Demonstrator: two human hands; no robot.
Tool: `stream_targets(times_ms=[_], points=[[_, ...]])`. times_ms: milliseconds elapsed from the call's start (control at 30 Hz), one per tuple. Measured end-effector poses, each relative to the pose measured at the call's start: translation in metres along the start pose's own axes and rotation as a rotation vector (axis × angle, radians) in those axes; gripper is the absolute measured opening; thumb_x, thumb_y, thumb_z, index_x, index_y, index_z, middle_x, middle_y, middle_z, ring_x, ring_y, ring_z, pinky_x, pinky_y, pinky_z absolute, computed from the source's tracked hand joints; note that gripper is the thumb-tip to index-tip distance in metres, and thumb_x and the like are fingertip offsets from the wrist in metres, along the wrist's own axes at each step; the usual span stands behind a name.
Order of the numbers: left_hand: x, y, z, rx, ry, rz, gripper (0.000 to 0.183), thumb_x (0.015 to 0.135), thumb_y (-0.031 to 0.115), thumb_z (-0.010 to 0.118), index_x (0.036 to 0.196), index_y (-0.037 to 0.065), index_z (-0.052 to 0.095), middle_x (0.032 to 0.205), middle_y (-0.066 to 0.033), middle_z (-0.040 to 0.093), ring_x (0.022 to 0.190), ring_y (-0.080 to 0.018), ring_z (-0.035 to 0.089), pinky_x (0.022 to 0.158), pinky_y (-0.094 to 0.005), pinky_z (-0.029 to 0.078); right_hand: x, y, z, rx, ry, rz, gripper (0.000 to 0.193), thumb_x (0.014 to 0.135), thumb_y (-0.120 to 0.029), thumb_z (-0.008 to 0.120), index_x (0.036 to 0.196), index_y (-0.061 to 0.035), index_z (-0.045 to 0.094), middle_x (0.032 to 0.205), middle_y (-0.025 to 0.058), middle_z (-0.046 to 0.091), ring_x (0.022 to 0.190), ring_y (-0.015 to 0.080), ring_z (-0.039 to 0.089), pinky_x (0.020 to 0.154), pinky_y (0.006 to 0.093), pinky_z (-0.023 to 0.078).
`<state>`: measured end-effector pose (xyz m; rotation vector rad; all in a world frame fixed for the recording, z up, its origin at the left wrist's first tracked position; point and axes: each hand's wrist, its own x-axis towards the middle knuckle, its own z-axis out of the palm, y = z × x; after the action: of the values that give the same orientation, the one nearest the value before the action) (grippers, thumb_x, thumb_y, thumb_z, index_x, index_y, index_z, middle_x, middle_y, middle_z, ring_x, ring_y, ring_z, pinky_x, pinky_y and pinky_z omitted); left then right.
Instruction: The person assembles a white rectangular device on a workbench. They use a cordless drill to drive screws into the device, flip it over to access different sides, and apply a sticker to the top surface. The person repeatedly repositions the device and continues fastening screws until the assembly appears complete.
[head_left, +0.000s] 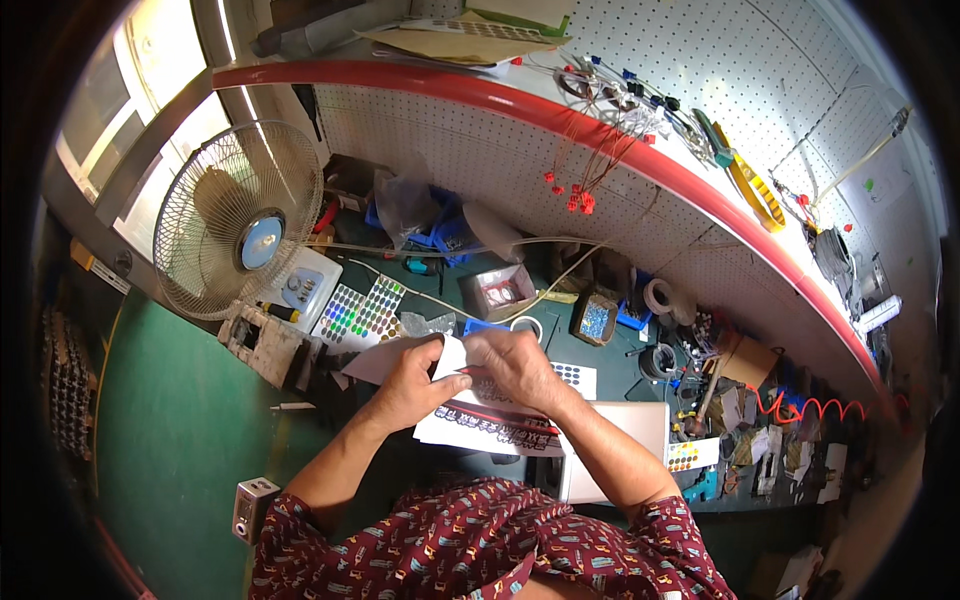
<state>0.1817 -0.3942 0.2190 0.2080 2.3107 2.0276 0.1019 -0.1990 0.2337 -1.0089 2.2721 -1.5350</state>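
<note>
In front of my chest, my left hand [408, 384] grips a white sheet [450, 357] that curls up between its thumb and fingers. My right hand [516, 368] is close beside it at the sheet's raised edge. Its fingertips are bent and a little smeared, and whatever lies between them is hidden. Below both hands lies a printed sheet [490, 432] with rows of dark shapes and a red band. I cannot tell whether it is one piece with the curled sheet.
A fan [240, 225] stands at the left. Sheets of coloured round stickers [362, 311] lie beside it. Farther back are a small open box [500, 291] and a bin of blue parts [596, 320]. A pale flat box [625, 450] is by my right forearm. The red-edged shelf [480, 92] spans above.
</note>
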Motion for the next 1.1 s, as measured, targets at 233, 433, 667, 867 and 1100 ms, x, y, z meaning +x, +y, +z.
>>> stream_targets(times_ms=[233, 433, 667, 867, 1100], points=[[0.004, -0.005, 0.001, -0.054, -0.016, -0.046, 0.023, 0.092, 0.004, 0.073, 0.113, -0.002, 0.066, 0.099, -0.0026, 0.070, 0.090, -0.0089, 0.065, 0.080, -0.0286, 0.055, 0.002, -0.005, -0.007, 0.122, 0.029, -0.051, 0.027, 0.102, -0.020, 0.066, 0.112, 0.0044, 0.073, 0.082, 0.0108, 0.073, 0.074, 0.0115, 0.066, 0.067, 0.0288, 0.055], [0.011, -0.006, -0.001, 0.074, -0.055, 0.007, 0.026, 0.092, 0.005, 0.072, 0.116, -0.003, 0.064, 0.098, -0.0050, 0.070, 0.091, -0.0111, 0.064, 0.082, -0.0313, 0.054, 0.005, 0.012, -0.011, 0.272, 0.016, 0.161, 0.024, 0.101, -0.016, 0.066, 0.107, 0.0070, 0.071, 0.082, 0.0096, 0.072, 0.074, 0.0120, 0.066, 0.067, 0.0289, 0.055], [0.050, -0.013, -0.062, 0.149, 0.161, 0.086, 0.049, 0.091, 0.002, 0.067, 0.138, -0.004, 0.053, 0.124, -0.0167, 0.066, 0.107, -0.0253, 0.066, 0.096, -0.0367, 0.053, 0.011, 0.058, -0.037, 1.107, 0.943, 0.266, 0.018, 0.106, -0.020, 0.051, 0.102, -0.0058, 0.062, 0.084, 0.0030, 0.061, 0.075, 0.0141, 0.062, 0.069, 0.0318, 0.058], [0.149, -0.056, -0.125, -0.146, 0.454, 0.130, 0.054, 0.091, 0.002, 0.063, 0.143, 0.004, 0.045, 0.127, -0.0139, 0.064, 0.111, -0.0229, 0.064, 0.095, -0.0349, 0.054, -0.064, 0.085, -0.106, 1.042, 1.392, 0.169, 0.026, 0.107, -0.027, 0.054, 0.118, -0.0042, 0.061, 0.103, 0.0060, 0.070, 0.089, 0.0172, 0.069, 0.078, 0.0342, 0.062], [0.251, -0.172, -0.148, -0.357, 0.511, -0.202, 0.052, 0.097, 0.013, 0.064, 0.143, 0.004, 0.042, 0.133, -0.0106, 0.059, 0.104, -0.0248, 0.067, 0.077, -0.0416, 0.062, -0.172, 0.070, -0.114, 0.881, 1.587, 0.196, 0.030, 0.109, -0.029, 0.050, 0.125, -0.0050, 0.056, 0.118, 0.0110, 0.067, 0.104, 0.0246, 0.069, 0.089, 0.0394, 0.062]])
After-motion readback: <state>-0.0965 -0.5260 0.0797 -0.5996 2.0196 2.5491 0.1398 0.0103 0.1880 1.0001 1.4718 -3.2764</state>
